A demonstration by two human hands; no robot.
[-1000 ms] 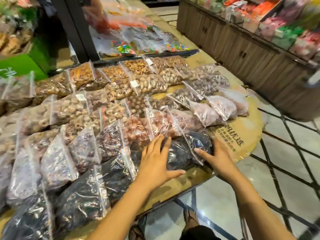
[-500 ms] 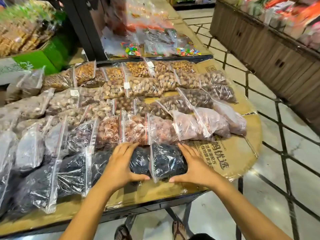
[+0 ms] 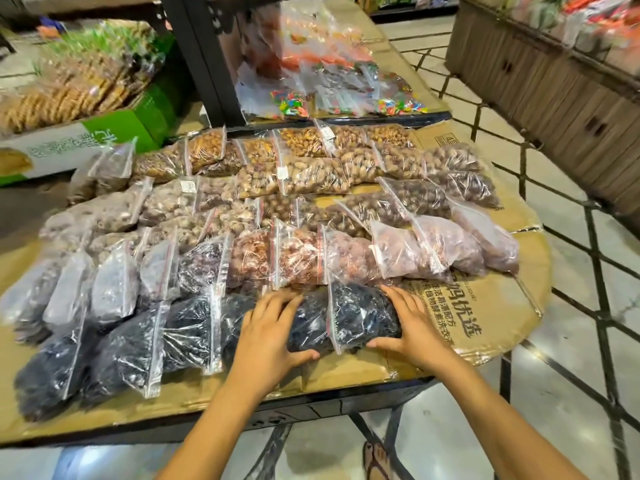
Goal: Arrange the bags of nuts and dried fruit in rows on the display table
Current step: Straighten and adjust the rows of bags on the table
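Observation:
Clear zip bags of nuts and dried fruit lie in rows on a cardboard-covered display table [image 3: 498, 317]. The front row holds dark dried fruit. Both hands cup its rightmost bag of dark dried fruit [image 3: 349, 318]: my left hand [image 3: 268, 336] presses the bag's left side, my right hand [image 3: 412, 327] its right side. Behind it lies a row of reddish-brown bags [image 3: 298, 258]. Rows of tan nut bags [image 3: 322, 174] lie further back.
A black shelf post [image 3: 201, 60] rises behind the table, with candy bags [image 3: 332, 91] beyond it. A green-and-white box of snacks [image 3: 86, 133] stands back left. A wooden display counter [image 3: 554, 81] runs along the right across a tiled aisle. My sandalled foot [image 3: 379, 459] shows below.
My hands have closed in from both sides on the rightmost dark bag and still cup it. The view has shifted so the table sits more centrally.

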